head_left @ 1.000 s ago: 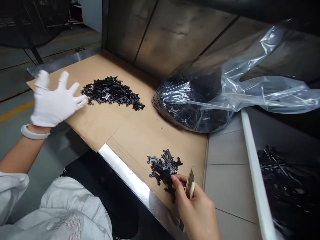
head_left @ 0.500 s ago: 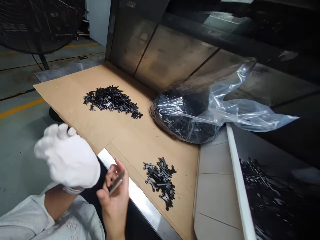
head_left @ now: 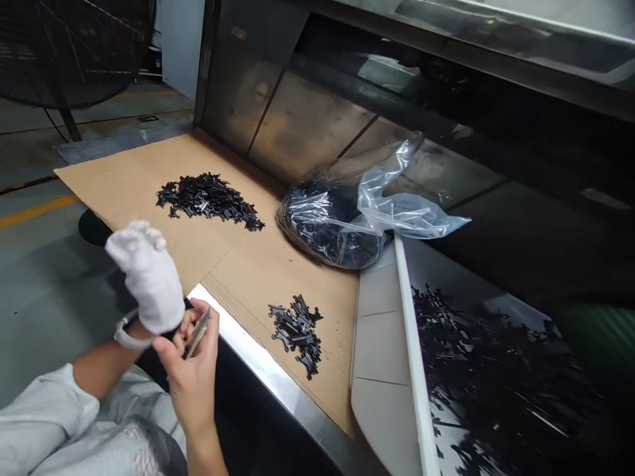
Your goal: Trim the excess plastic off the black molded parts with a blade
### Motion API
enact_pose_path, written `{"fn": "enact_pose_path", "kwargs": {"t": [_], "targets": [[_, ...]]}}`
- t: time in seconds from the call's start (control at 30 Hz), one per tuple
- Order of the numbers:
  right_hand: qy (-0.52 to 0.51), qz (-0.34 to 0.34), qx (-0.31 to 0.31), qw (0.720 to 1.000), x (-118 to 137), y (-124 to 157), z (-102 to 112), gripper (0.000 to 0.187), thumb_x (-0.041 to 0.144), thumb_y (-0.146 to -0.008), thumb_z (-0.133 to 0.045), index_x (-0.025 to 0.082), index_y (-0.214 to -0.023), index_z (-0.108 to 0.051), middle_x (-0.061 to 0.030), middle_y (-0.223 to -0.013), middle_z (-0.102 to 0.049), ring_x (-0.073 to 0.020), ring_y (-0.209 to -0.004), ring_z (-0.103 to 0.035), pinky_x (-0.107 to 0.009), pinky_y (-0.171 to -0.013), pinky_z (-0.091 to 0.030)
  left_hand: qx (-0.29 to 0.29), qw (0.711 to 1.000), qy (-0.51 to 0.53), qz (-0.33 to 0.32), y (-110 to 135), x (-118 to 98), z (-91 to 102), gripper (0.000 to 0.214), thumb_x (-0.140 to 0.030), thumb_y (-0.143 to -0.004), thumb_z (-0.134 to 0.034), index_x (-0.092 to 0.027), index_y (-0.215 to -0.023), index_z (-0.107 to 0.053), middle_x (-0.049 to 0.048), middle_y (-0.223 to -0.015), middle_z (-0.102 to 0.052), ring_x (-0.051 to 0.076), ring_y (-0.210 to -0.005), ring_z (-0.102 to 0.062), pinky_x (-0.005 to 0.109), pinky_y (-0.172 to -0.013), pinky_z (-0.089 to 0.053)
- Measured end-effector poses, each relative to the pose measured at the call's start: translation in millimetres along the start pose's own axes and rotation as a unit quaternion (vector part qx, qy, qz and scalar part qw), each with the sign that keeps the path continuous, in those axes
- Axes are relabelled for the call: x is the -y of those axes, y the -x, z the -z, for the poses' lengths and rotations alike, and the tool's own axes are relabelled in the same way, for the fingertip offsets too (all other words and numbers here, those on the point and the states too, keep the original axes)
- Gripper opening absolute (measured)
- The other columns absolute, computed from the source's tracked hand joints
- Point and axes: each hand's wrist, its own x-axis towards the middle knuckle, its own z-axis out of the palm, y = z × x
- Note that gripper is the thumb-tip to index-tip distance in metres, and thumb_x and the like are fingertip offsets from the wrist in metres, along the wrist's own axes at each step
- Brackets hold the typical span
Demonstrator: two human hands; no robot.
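My left hand (head_left: pixel 149 277), in a white glove with a light band at the wrist, is raised beyond the table's front edge. Its fingers are curled in and slightly blurred; whatever may lie inside them is hidden. Close by it on the right, my bare right hand (head_left: pixel 196 370) is closed around a small knife (head_left: pixel 198 332) with a thin pointed metal blade. A small heap of black plastic parts (head_left: pixel 297 334) lies on the cardboard (head_left: pixel 243 271) to the right of my hands. Farther back is a larger pile of the same black parts (head_left: pixel 208 201).
A clear plastic bag (head_left: pixel 337 225) full of black parts rests at the back of the table. To the right stands a white-walled bin (head_left: pixel 381 344) holding many black parts. A metal strip (head_left: pixel 258 350) edges the table front. A large fan (head_left: pixel 74 53) stands at the far left.
The view has turned to the right, showing more of the bin. My two hands have come closer together, and the gloved left hand's fingers look more folded. The knife stays in my right hand.
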Motion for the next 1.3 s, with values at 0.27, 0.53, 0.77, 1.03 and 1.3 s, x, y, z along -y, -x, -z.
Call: {"fn": "enact_pose_path", "kwargs": {"t": [0.27, 0.53, 0.77, 1.03, 1.3], "targets": [[0.082, -0.072, -0.143, 0.984, -2, 37, 78, 0.048, 0.065, -0.099, -0.075, 0.028, -0.128, -0.064, 0.0022, -0.092, -0.058, -0.0166, -0.078, -0.059, -0.028, -0.067, -0.049, 0.458, 0.826, -0.299, -0.138, -148, 36, 19.3, 0.03, -0.017, -0.096, -0.054, -0.02, -0.107, -0.082, 0.014, -0.119, -0.082, 0.031, -0.102, -0.067, 0.043, -0.092, -0.049], [0.076, -0.115, -0.161, 0.977, -22, 56, 72, 0.053, 0.07, -0.094, -0.077, 0.027, -0.123, -0.071, 0.0013, -0.092, -0.063, -0.0145, -0.072, -0.06, -0.024, -0.059, -0.046, 0.56, 0.7, -0.386, -0.217, -186, 34, -4.4, 0.013, -0.023, -0.087, -0.069, -0.019, -0.082, -0.08, 0.0129, -0.103, -0.079, 0.029, -0.099, -0.065, 0.035, -0.082, -0.045], [0.079, -0.024, -0.144, 0.986, 19, 28, 73, 0.042, 0.064, -0.094, -0.079, 0.023, -0.101, -0.073, 0.0051, -0.074, -0.052, -0.0128, -0.06, -0.048, -0.024, -0.05, -0.038, 0.568, 0.731, -0.284, -0.248, -120, -12, -11.6, 0.03, -0.034, -0.104, -0.054, -0.022, -0.101, -0.081, 0.0062, -0.09, -0.081, 0.02, -0.078, -0.07, 0.03, -0.077, -0.05], [0.076, 0.03, -0.185, 0.979, 59, -21, 56, 0.038, 0.056, -0.091, -0.082, 0.024, -0.107, -0.073, 0.0057, -0.079, -0.057, -0.009, -0.058, -0.041, -0.023, -0.055, -0.044, 0.502, 0.807, 0.017, -0.31, -6, -73, -31.2, 0.039, -0.045, -0.11, -0.058, -0.019, -0.094, -0.082, 0.009, -0.08, -0.081, 0.024, -0.069, -0.075, 0.034, -0.067, -0.051], [0.11, 0.048, -0.204, 0.972, 65, -16, 69, 0.042, 0.066, -0.096, -0.076, 0.023, -0.096, -0.074, 0.0033, -0.074, -0.061, -0.0113, -0.057, -0.049, -0.026, -0.056, -0.05, 0.642, 0.71, 0.246, 0.152, 5, -89, -34.2, 0.059, -0.057, -0.112, -0.049, -0.022, -0.072, -0.072, 0.0028, -0.057, -0.068, 0.016, -0.048, -0.06, 0.027, -0.053, -0.055]]}}
